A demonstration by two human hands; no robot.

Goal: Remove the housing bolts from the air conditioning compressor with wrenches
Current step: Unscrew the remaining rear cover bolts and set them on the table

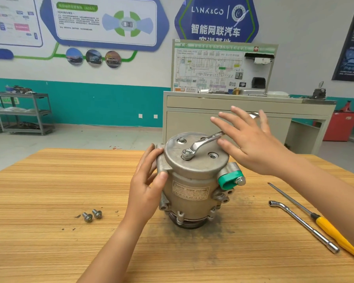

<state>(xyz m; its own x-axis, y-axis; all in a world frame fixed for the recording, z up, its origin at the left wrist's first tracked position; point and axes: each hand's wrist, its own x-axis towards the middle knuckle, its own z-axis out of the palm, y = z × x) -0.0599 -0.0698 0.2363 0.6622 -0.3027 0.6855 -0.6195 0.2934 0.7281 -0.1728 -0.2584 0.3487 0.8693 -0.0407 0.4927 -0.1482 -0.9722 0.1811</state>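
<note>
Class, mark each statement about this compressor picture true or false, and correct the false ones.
1. Two loose bolts lie on the table left of the compressor. True.
2. The wrench has its ring end on a top bolt. True.
3. The right hand is clenched round the wrench. False: its fingers are straight and spread over the handle.
4. The yellow-handled tool lies left of the compressor. False: it lies to the right, beside the L-shaped socket wrench.
5. The left hand rests on the compressor's side. True.

Our single head-worn wide view: we look forward, slightly down, close over compressor [192,180] on near table [49,190], wall [315,37] far.
</note>
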